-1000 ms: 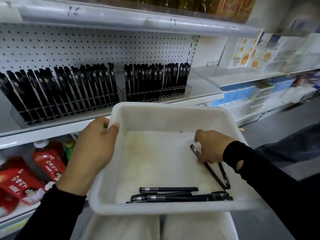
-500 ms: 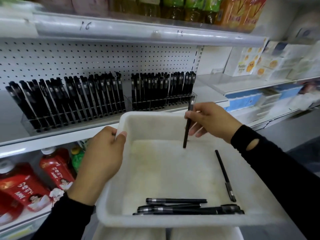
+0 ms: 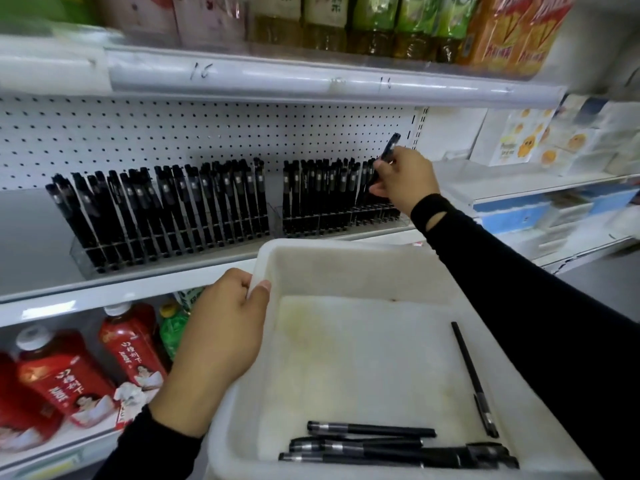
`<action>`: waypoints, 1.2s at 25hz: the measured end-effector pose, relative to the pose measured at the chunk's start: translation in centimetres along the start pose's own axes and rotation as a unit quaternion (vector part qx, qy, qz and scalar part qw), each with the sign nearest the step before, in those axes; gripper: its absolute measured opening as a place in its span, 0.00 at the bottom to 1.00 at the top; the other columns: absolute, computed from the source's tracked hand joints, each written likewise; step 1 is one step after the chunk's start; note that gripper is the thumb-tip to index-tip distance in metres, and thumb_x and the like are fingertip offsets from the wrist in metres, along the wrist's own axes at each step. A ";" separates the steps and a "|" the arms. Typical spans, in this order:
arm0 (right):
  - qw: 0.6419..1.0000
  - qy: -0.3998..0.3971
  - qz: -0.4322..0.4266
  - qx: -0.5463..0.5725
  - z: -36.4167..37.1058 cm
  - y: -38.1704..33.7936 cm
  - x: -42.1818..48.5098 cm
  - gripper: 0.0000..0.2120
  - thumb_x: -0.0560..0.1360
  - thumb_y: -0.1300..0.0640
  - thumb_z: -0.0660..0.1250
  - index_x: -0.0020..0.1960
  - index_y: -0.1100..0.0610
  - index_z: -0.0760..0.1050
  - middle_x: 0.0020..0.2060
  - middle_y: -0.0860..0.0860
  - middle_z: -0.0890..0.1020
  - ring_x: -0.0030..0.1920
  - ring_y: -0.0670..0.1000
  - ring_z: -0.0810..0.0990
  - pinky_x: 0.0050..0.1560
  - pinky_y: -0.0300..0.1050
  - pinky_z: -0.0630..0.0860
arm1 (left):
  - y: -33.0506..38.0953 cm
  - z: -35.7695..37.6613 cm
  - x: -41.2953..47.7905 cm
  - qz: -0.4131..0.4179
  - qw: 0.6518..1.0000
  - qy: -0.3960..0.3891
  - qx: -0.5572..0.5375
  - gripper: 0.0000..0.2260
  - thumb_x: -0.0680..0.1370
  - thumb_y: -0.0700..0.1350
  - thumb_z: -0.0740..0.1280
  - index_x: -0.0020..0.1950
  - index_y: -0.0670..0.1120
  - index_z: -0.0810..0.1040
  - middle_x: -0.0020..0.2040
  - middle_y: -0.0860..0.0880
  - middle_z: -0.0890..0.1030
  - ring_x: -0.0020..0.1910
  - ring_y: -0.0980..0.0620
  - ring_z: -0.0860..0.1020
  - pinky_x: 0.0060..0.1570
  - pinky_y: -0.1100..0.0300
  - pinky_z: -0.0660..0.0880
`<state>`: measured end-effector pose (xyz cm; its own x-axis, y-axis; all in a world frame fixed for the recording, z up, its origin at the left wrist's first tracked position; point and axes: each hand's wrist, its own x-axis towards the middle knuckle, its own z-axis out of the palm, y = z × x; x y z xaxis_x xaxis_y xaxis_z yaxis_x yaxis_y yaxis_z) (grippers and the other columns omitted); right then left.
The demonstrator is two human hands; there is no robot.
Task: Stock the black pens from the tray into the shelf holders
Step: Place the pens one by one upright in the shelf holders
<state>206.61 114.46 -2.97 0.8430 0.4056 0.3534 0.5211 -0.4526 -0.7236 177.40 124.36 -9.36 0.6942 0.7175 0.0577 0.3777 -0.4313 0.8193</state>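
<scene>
Right hand [image 3: 405, 178] is pinching one black pen [image 3: 389, 148], tilted, up past the white tray [image 3: 346, 247] and above its far rim, at the right end of a packed clear holder [image 3: 339, 223]. Left hand [image 3: 221, 337] grips the tray's left wall, thumb inside. Spare pens [image 3: 370, 433] lie along the tray's near wall, and a lone pen [image 3: 472, 375] lies by its right side.

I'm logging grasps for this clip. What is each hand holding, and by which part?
The right hand pinches a black pen by its shaft, over the right holder. The left hand grips the white tray by its far-left rim.
</scene>
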 end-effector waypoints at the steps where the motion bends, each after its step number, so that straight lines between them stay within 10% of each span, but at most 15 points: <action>1: 0.999 0.002 -0.013 -0.029 0.7 0.2 0.4 0.06 0.82 0.58 0.63 0.53 0.60 0.75 0.48 0.57 0.83 0.40 0.55 0.86 0.47 0.54 0.84 | 0.1 0.0 0.0 -0.003 1.000 -0.003 0.003 0.11 0.81 0.54 0.60 0.46 0.50 0.76 0.39 0.50 0.82 0.40 0.49 0.80 0.45 0.46 0.78; 18: 0.963 -0.086 0.040 -0.251 5.1 2.3 2.8 0.11 0.81 0.54 0.65 0.48 0.63 0.76 0.44 0.60 0.77 0.50 0.61 0.80 0.44 0.45 0.72 | -0.3 0.2 0.3 -0.003 1.000 -0.005 -0.002 0.10 0.81 0.54 0.60 0.48 0.51 0.76 0.41 0.50 0.82 0.41 0.50 0.80 0.46 0.48 0.78; 30: 0.976 -0.091 -0.073 -0.184 -5.3 0.7 -8.9 0.06 0.77 0.55 0.69 0.41 0.51 0.80 0.31 0.46 0.83 0.33 0.46 0.83 0.45 0.44 0.80 | -0.2 0.1 0.1 -0.002 1.000 -0.014 -0.002 0.10 0.81 0.55 0.60 0.47 0.51 0.76 0.40 0.50 0.82 0.40 0.49 0.80 0.45 0.48 0.78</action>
<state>200.20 106.32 -3.41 0.7362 0.6059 0.3015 0.6746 -0.6205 -0.3999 177.46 124.46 -9.61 0.7090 0.7042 0.0382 0.3787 -0.4259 0.8217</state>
